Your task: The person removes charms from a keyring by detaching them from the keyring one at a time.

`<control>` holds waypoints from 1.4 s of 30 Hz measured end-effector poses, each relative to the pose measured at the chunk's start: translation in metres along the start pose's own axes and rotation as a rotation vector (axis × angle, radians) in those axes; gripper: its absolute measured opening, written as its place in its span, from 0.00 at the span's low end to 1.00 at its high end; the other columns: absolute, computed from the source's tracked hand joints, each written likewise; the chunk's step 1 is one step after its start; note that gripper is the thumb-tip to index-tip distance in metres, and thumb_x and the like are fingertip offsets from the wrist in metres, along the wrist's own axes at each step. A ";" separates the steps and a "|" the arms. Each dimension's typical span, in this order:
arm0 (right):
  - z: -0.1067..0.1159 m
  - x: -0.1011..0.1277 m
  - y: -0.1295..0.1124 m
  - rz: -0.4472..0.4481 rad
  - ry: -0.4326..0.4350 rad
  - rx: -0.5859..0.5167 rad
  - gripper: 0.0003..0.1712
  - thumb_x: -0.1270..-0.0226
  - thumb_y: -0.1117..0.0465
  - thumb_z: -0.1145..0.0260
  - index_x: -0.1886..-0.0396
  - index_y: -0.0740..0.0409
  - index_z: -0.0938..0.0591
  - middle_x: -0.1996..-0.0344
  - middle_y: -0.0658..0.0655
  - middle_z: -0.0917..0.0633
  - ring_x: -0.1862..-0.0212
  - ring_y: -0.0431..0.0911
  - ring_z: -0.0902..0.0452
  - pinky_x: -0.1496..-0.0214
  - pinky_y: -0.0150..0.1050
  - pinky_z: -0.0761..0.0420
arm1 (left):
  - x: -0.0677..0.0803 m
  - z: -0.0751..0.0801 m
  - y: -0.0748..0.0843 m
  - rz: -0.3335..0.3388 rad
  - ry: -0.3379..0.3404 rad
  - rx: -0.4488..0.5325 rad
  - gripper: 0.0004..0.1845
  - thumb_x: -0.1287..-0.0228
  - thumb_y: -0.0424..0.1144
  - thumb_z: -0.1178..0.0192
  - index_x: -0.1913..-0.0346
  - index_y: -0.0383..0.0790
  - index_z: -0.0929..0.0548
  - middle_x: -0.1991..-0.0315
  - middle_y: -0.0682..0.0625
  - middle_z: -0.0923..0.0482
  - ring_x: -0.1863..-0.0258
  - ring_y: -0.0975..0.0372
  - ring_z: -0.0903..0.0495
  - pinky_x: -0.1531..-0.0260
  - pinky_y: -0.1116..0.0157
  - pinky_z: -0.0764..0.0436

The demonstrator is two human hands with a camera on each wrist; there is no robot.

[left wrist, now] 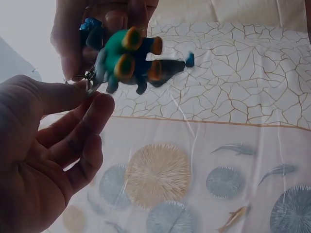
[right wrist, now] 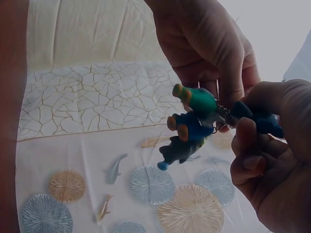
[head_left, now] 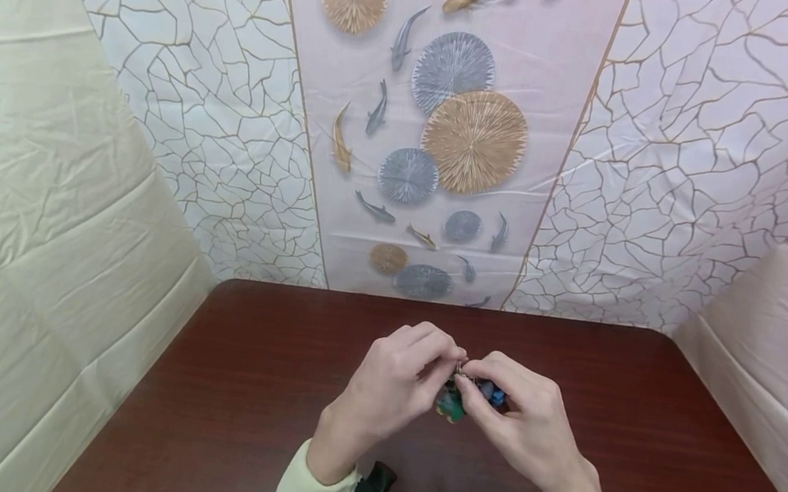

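Both hands meet over the table around a bunch of small figurine keychains. My left hand pinches the metal ring between thumb and index finger. My right hand pinches the bunch close beside that ring, with a dark-blue piece by its fingers. From the ring hang a green figurine with orange-tipped feet, a blue figurine with orange-tipped feet, and a dark grey figurine with a blue tip. Fingertips partly hide the ring and clasps.
A dark red-brown table lies under the hands. Behind it hangs a patterned cloth with fish and round leaf shapes. Cream cloth sides flank the table. Black straps with camera mounts sit at the wrists.
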State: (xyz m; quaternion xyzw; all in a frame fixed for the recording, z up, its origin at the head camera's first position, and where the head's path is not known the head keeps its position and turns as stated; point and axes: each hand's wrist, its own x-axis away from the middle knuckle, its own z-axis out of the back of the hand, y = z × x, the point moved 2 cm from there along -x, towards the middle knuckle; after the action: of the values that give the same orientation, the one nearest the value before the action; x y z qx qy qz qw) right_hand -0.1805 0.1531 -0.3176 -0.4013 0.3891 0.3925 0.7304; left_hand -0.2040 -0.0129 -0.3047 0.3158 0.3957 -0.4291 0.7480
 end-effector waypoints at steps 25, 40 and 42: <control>0.003 -0.003 0.005 -0.010 -0.126 0.048 0.19 0.51 0.74 0.26 0.66 0.46 0.16 0.73 0.41 0.19 0.72 0.28 0.30 0.71 0.19 0.30 | 0.003 0.011 -0.021 0.205 0.056 0.271 0.05 0.38 0.29 0.35 0.62 0.40 0.19 0.67 0.51 0.15 0.76 0.70 0.21 0.75 0.79 0.22; 0.018 0.013 0.033 -0.153 -0.274 0.182 0.15 0.48 0.69 0.26 0.68 0.43 0.17 0.72 0.36 0.20 0.73 0.26 0.30 0.70 0.20 0.29 | 0.003 0.009 -0.023 0.305 -0.030 0.309 0.03 0.36 0.35 0.35 0.61 0.43 0.16 0.68 0.54 0.15 0.75 0.73 0.25 0.75 0.77 0.24; 0.020 0.017 0.037 -0.155 -0.282 0.198 0.16 0.48 0.69 0.25 0.68 0.42 0.17 0.72 0.36 0.20 0.73 0.25 0.30 0.71 0.20 0.29 | 0.004 0.008 -0.023 0.312 -0.037 0.321 0.03 0.36 0.34 0.36 0.61 0.42 0.17 0.68 0.53 0.14 0.75 0.73 0.23 0.75 0.77 0.23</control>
State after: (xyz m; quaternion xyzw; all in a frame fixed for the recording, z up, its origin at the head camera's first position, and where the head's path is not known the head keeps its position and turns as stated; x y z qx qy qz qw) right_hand -0.2019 0.1887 -0.3356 -0.2975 0.2873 0.3472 0.8417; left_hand -0.2204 -0.0309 -0.3070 0.4802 0.2548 -0.3712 0.7528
